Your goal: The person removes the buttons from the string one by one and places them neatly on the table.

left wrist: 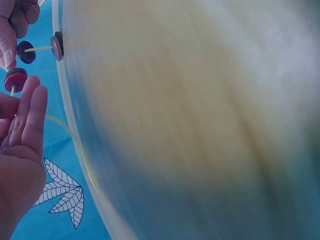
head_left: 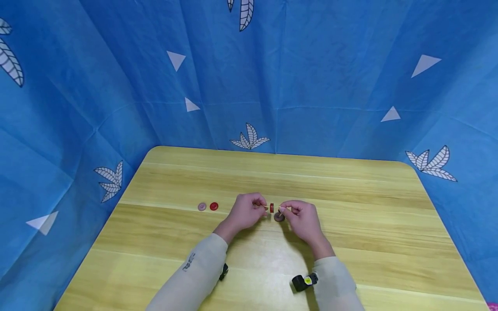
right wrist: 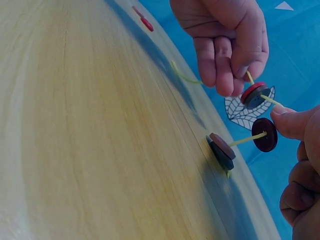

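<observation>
My left hand (head_left: pixel 247 211) pinches a yellow string (left wrist: pixel 67 129) between thumb and fingers; a loose tail of it trails past the hand. Opposite, my right hand (head_left: pixel 305 219) pinches the same string between thumb and forefinger. Between the hands, a red button and a grey button (right wrist: pixel 256 96) sit together on the string. Below the right fingertips hangs a dark maroon button (right wrist: pixel 265 135), threaded too. Lower down, a brownish button (right wrist: pixel 223 145) and a dark button (right wrist: pixel 219 155) lie face to face near the string's end, close to the tabletop.
Left of the hands, a red button (head_left: pixel 214 206) and a pale purple button (head_left: pixel 202 207) lie loose on the wooden table (head_left: pixel 369 207). A blue curtain (head_left: pixel 311 77) with leaf prints hangs behind the table. Black wrist devices (head_left: pixel 299 283) are worn on both forearms.
</observation>
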### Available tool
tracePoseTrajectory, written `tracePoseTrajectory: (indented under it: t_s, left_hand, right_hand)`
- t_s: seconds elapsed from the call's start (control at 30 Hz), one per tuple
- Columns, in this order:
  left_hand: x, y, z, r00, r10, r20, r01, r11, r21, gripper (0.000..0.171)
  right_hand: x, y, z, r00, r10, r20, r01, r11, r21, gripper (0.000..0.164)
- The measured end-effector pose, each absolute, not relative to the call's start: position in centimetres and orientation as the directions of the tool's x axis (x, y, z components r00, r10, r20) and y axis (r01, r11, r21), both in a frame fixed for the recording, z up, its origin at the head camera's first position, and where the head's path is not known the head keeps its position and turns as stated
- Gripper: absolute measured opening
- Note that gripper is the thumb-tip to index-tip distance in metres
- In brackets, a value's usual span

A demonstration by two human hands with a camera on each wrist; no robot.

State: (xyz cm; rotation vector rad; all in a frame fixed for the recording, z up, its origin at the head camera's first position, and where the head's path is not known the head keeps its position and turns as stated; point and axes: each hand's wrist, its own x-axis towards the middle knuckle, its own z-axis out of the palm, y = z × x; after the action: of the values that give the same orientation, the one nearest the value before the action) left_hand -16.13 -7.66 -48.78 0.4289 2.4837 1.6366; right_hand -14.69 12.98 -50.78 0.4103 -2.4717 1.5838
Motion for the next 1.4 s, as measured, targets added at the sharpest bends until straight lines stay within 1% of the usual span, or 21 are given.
tracePoseTrajectory:
  t_s: [0.17, 0.27, 0.4, 0.53, 0.67, 0.73, 0.83, 0.97, 1.23, 1.4]
  left_hand:
    - [-16.2, -7.68, -48.89, -0.952, 0.296, 0.075, 0.184, 0.359, 0.915, 0.011]
    - [-16.26, -7.7, -48.95, -0.954, 0.285, 0.094, 0.207, 0.397, 0.894, 0.01]
    - [-16.25, -7.86, -48.86, -0.951, 0.286, 0.116, 0.242, 0.459, 0.855, 0.014]
    - [-16.12, -8.15, -48.74, -0.94, 0.325, 0.107, 0.26, 0.474, 0.841, 0.024]
    - [-16.0, -8.37, -48.63, -0.928, 0.363, 0.086, 0.265, 0.479, 0.837, 0.038]
    - [-15.97, -8.42, -48.61, -0.919, 0.383, 0.09, 0.281, 0.48, 0.831, 0.042]
    - [-15.98, -8.4, -48.59, -0.906, 0.412, 0.099, 0.305, 0.47, 0.828, 0.046]
    - [-16.07, -8.29, -48.63, -0.897, 0.429, 0.106, 0.322, 0.472, 0.821, 0.044]
    - [-16.24, -8.14, -48.78, -0.894, 0.425, 0.145, 0.368, 0.508, 0.778, 0.028]
    - [-16.19, -8.34, -48.63, -0.902, 0.413, 0.122, 0.343, 0.516, 0.785, 0.029]
  right_hand:
    - [-14.69, 13.03, -50.81, -0.944, -0.136, 0.3, -0.33, 0.392, -0.859, 0.007]
    - [-14.66, 13.04, -50.88, -0.943, -0.136, 0.303, -0.333, 0.388, -0.859, 0.006]
    - [-14.6, 13.03, -50.92, -0.946, -0.136, 0.294, -0.324, 0.383, -0.865, 0.003]
    - [-14.46, 13.01, -50.81, -0.951, -0.138, 0.276, -0.308, 0.387, -0.869, 0.007]
    - [-14.36, 13.01, -50.67, -0.952, -0.143, 0.272, -0.307, 0.384, -0.871, 0.005]
    - [-14.32, 12.97, -50.58, -0.95, -0.144, 0.278, -0.313, 0.379, -0.871, 0.003]
    - [-14.38, 13.0, -50.67, -0.946, -0.143, 0.292, -0.325, 0.377, -0.867, 0.005]
    - [-14.38, 12.99, -50.66, -0.943, -0.142, 0.302, -0.333, 0.37, -0.867, 0.005]
    - [-14.36, 12.91, -50.57, -0.941, -0.144, 0.306, -0.338, 0.372, -0.864, 0.005]
    - [-14.35, 12.85, -50.54, -0.944, -0.151, 0.294, -0.33, 0.374, -0.867, 0.007]
